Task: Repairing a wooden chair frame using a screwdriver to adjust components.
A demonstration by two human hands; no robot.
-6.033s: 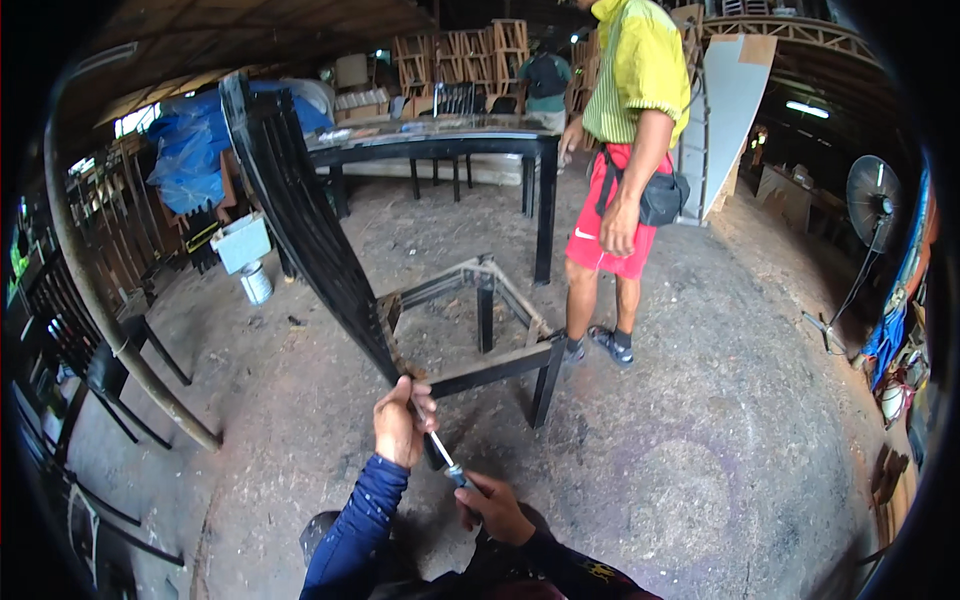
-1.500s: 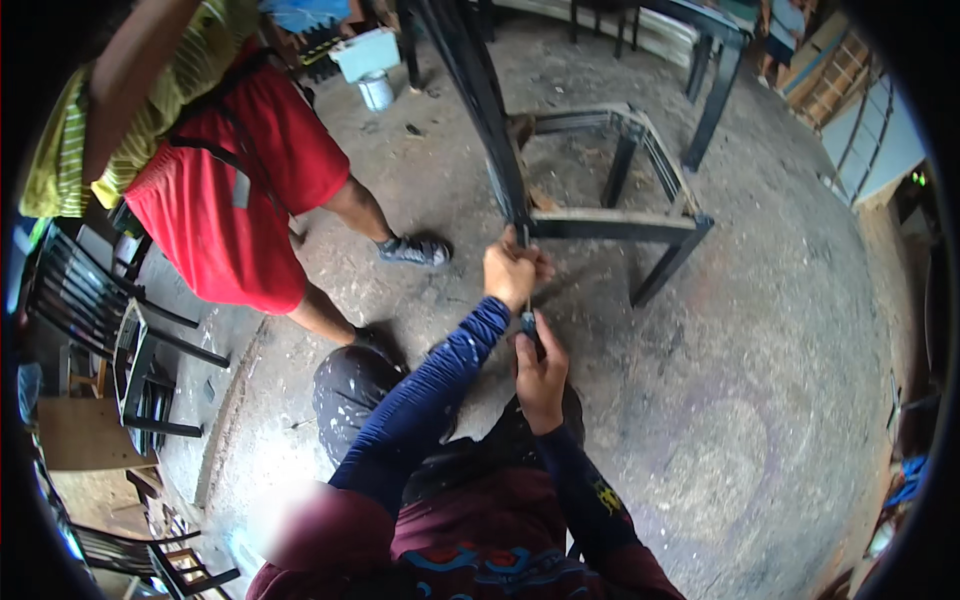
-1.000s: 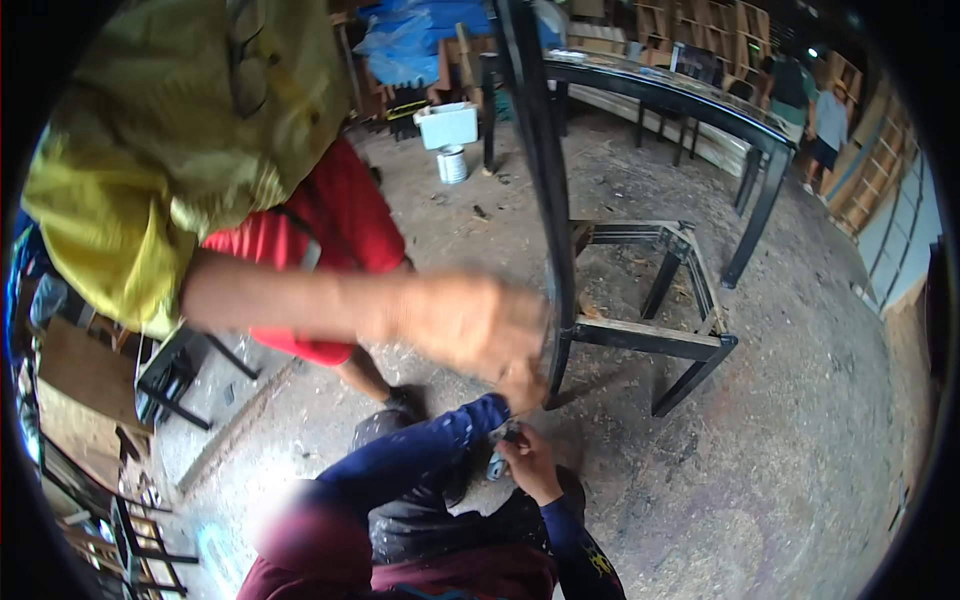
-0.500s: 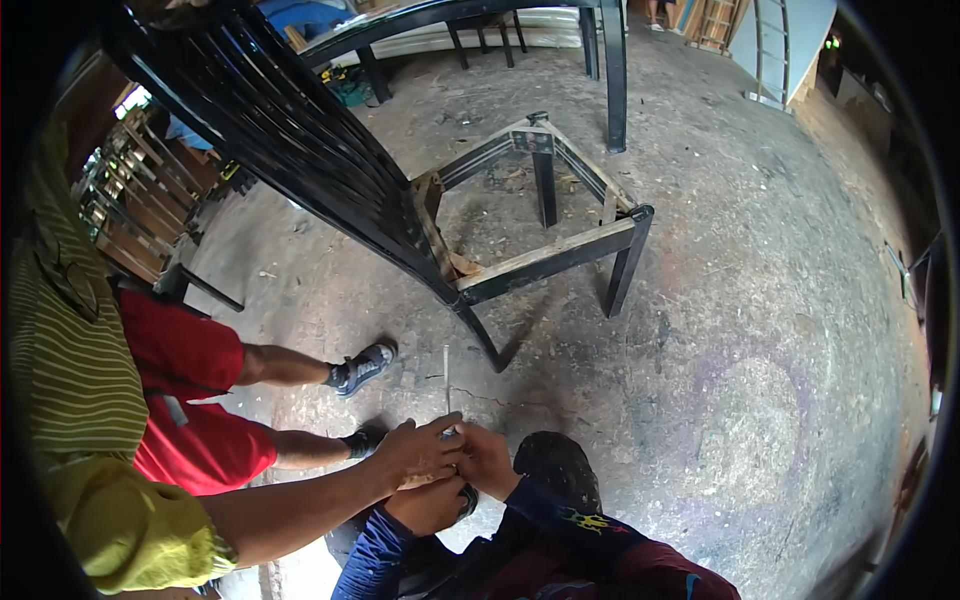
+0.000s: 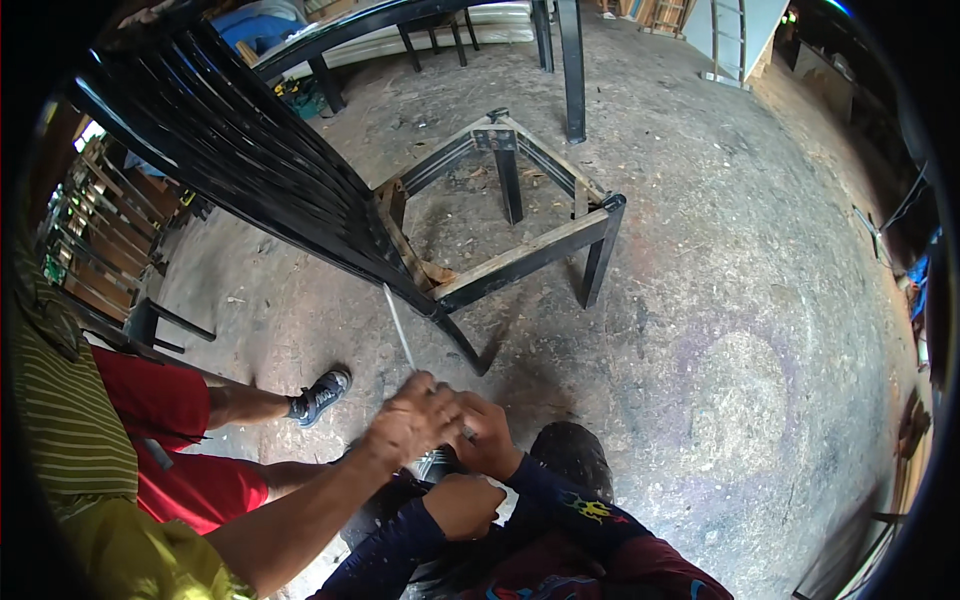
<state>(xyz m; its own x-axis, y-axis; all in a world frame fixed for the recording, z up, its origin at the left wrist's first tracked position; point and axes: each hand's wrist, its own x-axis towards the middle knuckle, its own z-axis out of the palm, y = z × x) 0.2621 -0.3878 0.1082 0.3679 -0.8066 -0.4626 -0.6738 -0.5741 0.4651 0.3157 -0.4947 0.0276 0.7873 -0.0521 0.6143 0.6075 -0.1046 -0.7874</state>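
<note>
My right hand (image 5: 483, 440) is closed at the handle end of a screwdriver (image 5: 398, 325), touching a co-worker's hand (image 5: 410, 420), which also grips it and hides most of the handle. The long metal shaft points up toward the chair. My left hand (image 5: 460, 505) is just below, fingers curled; whatever they hold is hidden. Beyond the hands stands a black chair (image 5: 538, 245), its tall slatted back at the left and its seat frame open, with bare wood on the rails.
The co-worker in red shorts (image 5: 190, 490) stands close at my left, one shoe (image 5: 320, 400) near the chair. A black table (image 5: 570, 70) is behind the chair. A ladder (image 5: 730, 40) leans on a pale board at the back right; dark chairs (image 5: 140, 322) are at the left.
My hands have drawn back from the chair's joint. The co-worker has moved to my left and reached onto the screwdriver. My left hand has dropped below my right.
</note>
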